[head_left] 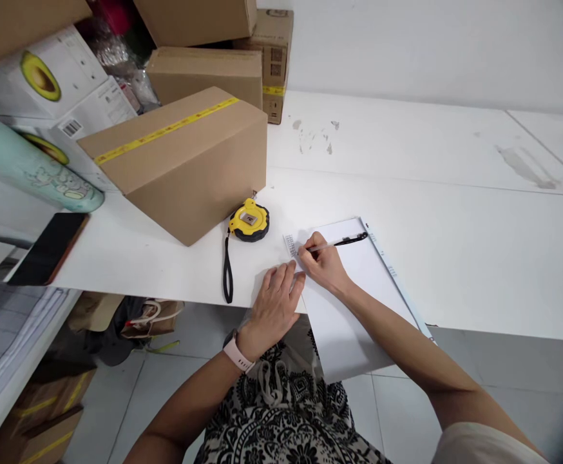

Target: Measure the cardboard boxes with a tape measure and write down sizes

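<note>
My right hand [324, 263] pinches a pen [339, 243] with its tip down on a white sheet of paper [353, 296] that hangs over the table's front edge. Beside it, my left hand [274, 304] lies flat with fingers stretched out, pressing the left corner of the sheet; a pale watch is on that wrist. A yellow and black tape measure [248, 220] with a black strap sits just left of the paper. Behind it stands a brown cardboard box [185, 154] with a yellow tape strip.
More cardboard boxes [204, 71] and white avocado-print boxes [44, 77] pile up at the back left. A mint bottle [25, 167] and a dark phone [49, 248] lie at the left. White table [455, 193] stretches right. Bags and boxes sit on the floor.
</note>
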{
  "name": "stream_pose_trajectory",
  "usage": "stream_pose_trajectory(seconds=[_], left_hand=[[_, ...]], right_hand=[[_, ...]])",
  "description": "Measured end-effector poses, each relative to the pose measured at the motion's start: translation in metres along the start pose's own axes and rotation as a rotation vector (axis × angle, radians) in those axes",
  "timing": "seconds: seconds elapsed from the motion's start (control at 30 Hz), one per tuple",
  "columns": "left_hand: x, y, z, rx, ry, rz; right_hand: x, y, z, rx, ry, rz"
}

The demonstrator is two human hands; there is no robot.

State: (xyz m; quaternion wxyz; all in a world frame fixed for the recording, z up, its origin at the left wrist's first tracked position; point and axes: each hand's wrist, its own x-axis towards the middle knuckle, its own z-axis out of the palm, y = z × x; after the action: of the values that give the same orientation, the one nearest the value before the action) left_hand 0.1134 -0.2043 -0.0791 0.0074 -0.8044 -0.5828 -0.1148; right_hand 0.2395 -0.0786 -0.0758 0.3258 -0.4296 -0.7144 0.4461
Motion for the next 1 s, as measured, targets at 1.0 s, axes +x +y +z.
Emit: stream_pose_trajectory(seconds=[1.0], left_hand=[[0.0000,0.0003,-0.0006,0.003,-0.012,-0.003]], right_hand=[[-0.0004,-0.0069,-0.0018,-0.038,0.012,0.019]])
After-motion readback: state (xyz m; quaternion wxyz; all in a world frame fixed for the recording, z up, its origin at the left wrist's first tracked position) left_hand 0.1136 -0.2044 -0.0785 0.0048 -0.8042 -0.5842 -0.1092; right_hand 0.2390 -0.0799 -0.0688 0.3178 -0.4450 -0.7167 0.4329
